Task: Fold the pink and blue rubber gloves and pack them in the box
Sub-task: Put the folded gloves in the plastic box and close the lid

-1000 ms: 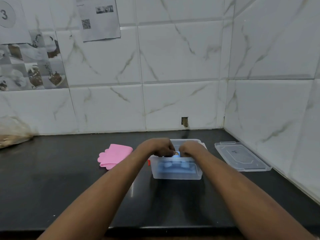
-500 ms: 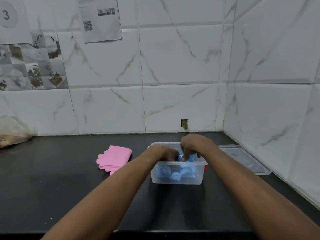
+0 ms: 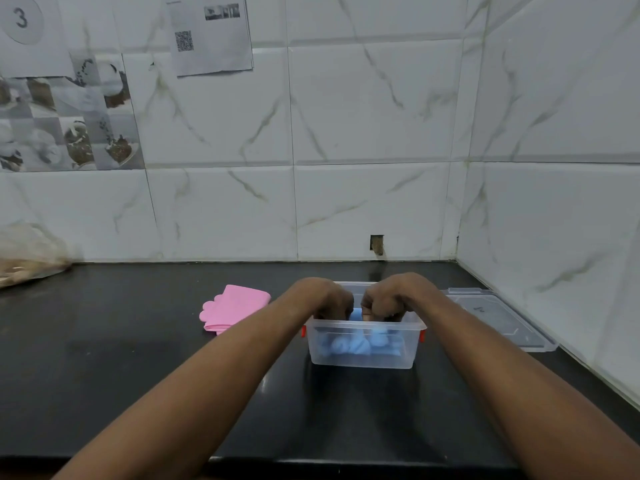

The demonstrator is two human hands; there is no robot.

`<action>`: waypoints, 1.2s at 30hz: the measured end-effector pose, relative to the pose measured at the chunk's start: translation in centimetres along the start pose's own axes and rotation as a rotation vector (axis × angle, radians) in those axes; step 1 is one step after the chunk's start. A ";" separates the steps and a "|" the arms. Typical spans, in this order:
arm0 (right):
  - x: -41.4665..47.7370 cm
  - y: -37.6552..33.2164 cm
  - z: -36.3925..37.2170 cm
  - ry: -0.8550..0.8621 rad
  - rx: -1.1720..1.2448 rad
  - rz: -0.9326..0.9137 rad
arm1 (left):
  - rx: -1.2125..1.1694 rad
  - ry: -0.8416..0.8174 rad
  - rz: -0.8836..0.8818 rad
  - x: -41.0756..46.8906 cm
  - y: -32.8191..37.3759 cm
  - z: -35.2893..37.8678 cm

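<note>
Blue gloves (image 3: 349, 344) pressed into box (image 3: 362, 360); wall sheet (image 3: 22, 32) marked "3"
Left hand (image 3: 330, 299) and right hand (image 3: 389, 299) fingers are curled down onto them; grip cannot be told

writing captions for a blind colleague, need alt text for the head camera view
Both hands, left hand and right hand, press blue rubber gloves into a clear plastic box on a black counter. Folded pink gloves lie left of the box, and its clear lid lies on the right.
</note>
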State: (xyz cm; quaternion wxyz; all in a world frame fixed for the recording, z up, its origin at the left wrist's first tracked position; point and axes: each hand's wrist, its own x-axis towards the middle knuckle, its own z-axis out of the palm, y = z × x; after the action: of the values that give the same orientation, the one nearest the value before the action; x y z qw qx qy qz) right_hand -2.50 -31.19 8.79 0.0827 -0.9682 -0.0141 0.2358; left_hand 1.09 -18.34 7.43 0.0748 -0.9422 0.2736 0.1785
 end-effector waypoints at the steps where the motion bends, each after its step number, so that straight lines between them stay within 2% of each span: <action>1: 0.2 0.0 0.3 0.015 -0.045 0.001 | -0.009 -0.011 -0.016 0.5 0.2 0.4; 6: 0.7 0.2 1.2 0.075 -0.117 -0.004 | -0.040 -0.085 0.007 0.3 0.0 -0.5; 11: -1.2 0.4 -1.0 0.008 0.165 -0.051 | -0.201 0.011 0.050 -1.4 -0.6 -2.5; 13: -1.9 0.4 -1.7 -0.020 0.183 -0.069 | -0.244 -0.014 0.064 -1.5 -0.6 -2.4; 16: -1.5 -0.1 -1.1 -0.038 0.087 -0.038 | -0.192 -0.055 0.047 -0.9 -0.2 -1.4; 20: -0.1 -0.4 0.9 0.024 -0.189 -0.040 | -0.127 -0.039 0.032 -0.8 0.6 -0.5; 23: -0.3 -0.3 1.0 0.054 -0.178 -0.059 | -0.203 -0.028 0.054 -1.8 0.0 -1.3; 25: -0.6 0.0 0.6 0.076 -0.086 -0.076 | -0.381 0.141 0.101 -2.9 -1.4 -1.9; 27: -1.7 0.4 0.2 0.146 0.019 -0.118 | -0.612 0.456 0.100 -4.3 -3.7 -1.7; 29: -3.0 1.0 0.0 0.296 0.135 -0.183 | -0.686 0.788 -0.042 -5.2 -7.0 -0.6; 30: -3.6 1.3 0.0 0.397 0.184 -0.216 | -0.634 0.882 -0.162 -5.4 -8.7 0.4; 31: -4.2 1.6 0.0 0.503 0.229 -0.242 | -0.572 0.905 -0.274 -5.6 -10.3 1.7; 33: -5.0 1.9 0.4 0.684 0.316 -0.286 | -0.489 0.818 -0.442 -5.5 -12.6 4.8; 36: -5.4 1.3 1.3 0.827 0.440 -0.329 | -0.436 0.696 -0.582 -4.8 -13.0 8.2</action>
State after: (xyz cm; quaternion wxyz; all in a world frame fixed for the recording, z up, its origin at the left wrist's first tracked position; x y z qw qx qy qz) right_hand -7.90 -32.60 9.83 0.3200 -0.9251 -0.0826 -0.1871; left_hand 1.93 -3.10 2.23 -0.1726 -0.9768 -0.0354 -0.1218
